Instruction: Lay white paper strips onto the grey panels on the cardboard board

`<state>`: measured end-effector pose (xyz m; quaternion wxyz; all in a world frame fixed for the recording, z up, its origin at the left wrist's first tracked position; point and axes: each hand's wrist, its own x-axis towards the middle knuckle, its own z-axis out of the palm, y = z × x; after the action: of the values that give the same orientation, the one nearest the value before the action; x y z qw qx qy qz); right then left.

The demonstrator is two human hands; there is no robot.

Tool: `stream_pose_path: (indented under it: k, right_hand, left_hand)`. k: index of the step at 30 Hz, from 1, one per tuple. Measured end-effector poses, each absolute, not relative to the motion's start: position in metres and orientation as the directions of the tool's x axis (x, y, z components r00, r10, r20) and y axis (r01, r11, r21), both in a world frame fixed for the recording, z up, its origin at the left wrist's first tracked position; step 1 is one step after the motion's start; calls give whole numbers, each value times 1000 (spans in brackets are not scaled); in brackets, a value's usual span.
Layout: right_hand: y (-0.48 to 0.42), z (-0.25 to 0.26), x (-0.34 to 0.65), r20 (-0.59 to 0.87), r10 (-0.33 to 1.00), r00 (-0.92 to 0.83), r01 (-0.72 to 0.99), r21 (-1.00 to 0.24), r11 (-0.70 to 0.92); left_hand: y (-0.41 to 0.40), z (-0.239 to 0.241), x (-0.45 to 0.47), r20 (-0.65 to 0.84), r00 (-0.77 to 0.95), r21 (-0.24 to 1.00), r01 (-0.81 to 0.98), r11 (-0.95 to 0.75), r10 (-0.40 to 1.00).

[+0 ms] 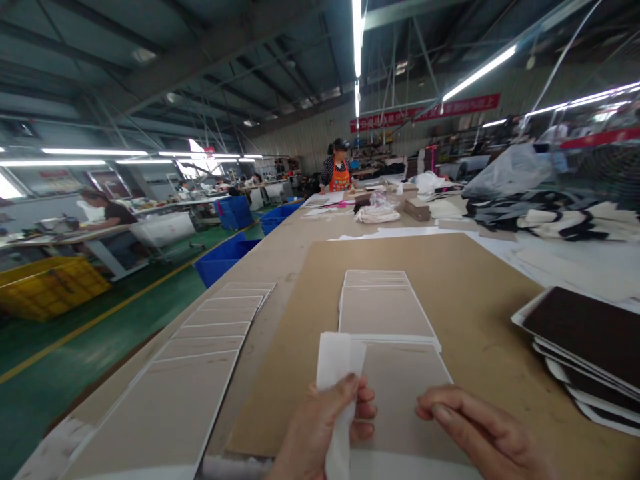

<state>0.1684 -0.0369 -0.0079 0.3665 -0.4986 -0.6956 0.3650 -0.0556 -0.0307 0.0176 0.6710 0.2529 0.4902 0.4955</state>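
Note:
My left hand [320, 430] pinches a white paper strip [336, 373] that stands up in front of me. My right hand [480, 437] rests with curled fingers on a beige panel [400, 387] lying on a brown cardboard sheet [475, 293]. Two more beige panels [383, 307] overlap just beyond it in a row.
A row of several beige panels [200, 360] lies along the table's left edge. A stack of dark brown panels [585, 347] sits at right. Fabric piles [550, 220] and bags lie farther back. A person in an orange apron [340, 175] works at the far end; blue bins [220, 260] stand on the floor at left.

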Motion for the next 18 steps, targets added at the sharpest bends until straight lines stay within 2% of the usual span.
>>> stream_pose_path:
  k: [3,6,10,13,15,16,18]
  right_hand:
    - [-28,8,141,61,979,-193,180,-979,96]
    - [-23,12,118,51,976,-213,-125,-992,25]
    - [-20,10,107,-69,976,-207,-394,-907,-148]
    - [-18,12,122,-53,994,-99,-618,-779,-103]
    - [-19,13,140,2,999,-54,-683,-729,-35]
    - [-20,12,148,8,996,-84,-661,-748,-50]
    - [-24,10,158,-57,966,-254,-480,-859,-177]
  left_hand:
    - [-29,13,-42,-406,23,814,-446,373,914]
    - [-29,9,-30,-372,52,816,-459,353,927]
    - [-32,1,-19,-341,90,842,-414,346,936]
    - [-33,-5,-28,-328,125,861,-368,351,936]
    - [-34,-7,-41,-295,109,884,-345,315,949]
    - [-34,-7,-47,-273,105,897,-332,293,956]
    - [-35,-2,-56,-253,153,919,-272,287,955]
